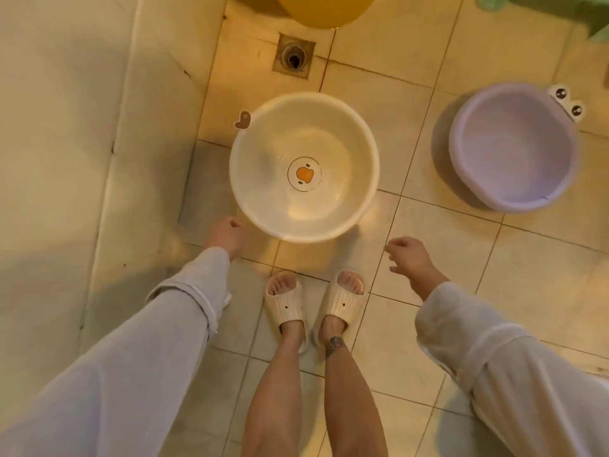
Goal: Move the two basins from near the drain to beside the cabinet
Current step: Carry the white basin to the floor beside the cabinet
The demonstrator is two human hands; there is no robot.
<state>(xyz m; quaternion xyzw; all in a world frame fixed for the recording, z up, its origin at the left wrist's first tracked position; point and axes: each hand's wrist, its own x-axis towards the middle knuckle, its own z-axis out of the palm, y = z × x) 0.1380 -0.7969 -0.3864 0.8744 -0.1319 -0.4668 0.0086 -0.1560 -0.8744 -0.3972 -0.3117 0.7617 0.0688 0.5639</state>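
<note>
Basins not yet lifted from beside the drain

Neither basin is held. The cream basin (304,166) is set on the floor (445,252) just below the drain (294,57); the lilac basin (514,148) is seen well apart, toward the floor's right edge. No cabinet can be made out with certainty, so both moves are judged outstanding. The left hand (225,235) is lowered just beside the cream rim, fingers curled, nothing pinched; the right hand (410,257) is held empty, fingers loosely spread. A duck emblem is printed inside the cream basin; its ring of lettering cannot be read.
</note>
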